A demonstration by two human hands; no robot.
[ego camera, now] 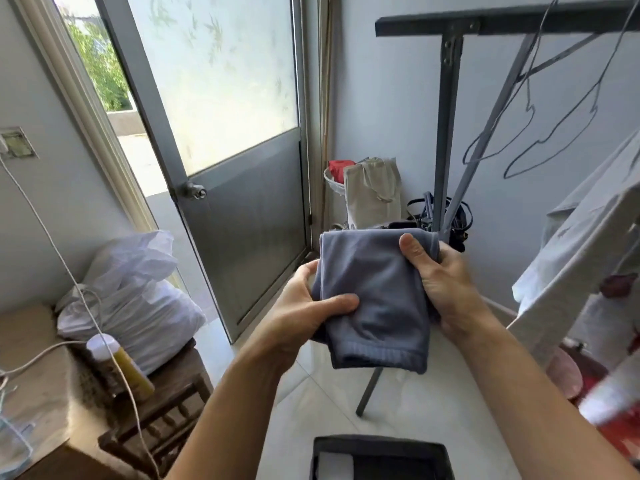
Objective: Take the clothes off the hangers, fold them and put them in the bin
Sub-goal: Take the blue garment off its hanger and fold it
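Holding a folded grey-blue garment [374,299] in mid-air, the person has both hands on it at chest height, above the tiled floor [415,403]. The left hand [304,306] grips the left edge, thumb pressed on top and fingers curled underneath. The right hand [440,282] grips the right edge the same way, thumb over the upper corner. Both sets of fingers are closed on the cloth.

The garment's long axis runs away from the person. Its ribbed hem hangs nearest the camera and the folded edge lies at the far end. It looks folded down to a compact bundle, so the folding step seems about done.

The dark bin [381,443] sits on the floor below the garment and closer to the person's body, between the forearms. Something white lies inside it. The coming move is likely a drop downward and back toward the body. The left hand sits a little lower, so it is slightly nearer the bin.

Two bare wire hangers [554,147] hang from the rack [446,133] at upper right. A white shirt [571,254] hangs beside them, not yet taken down.
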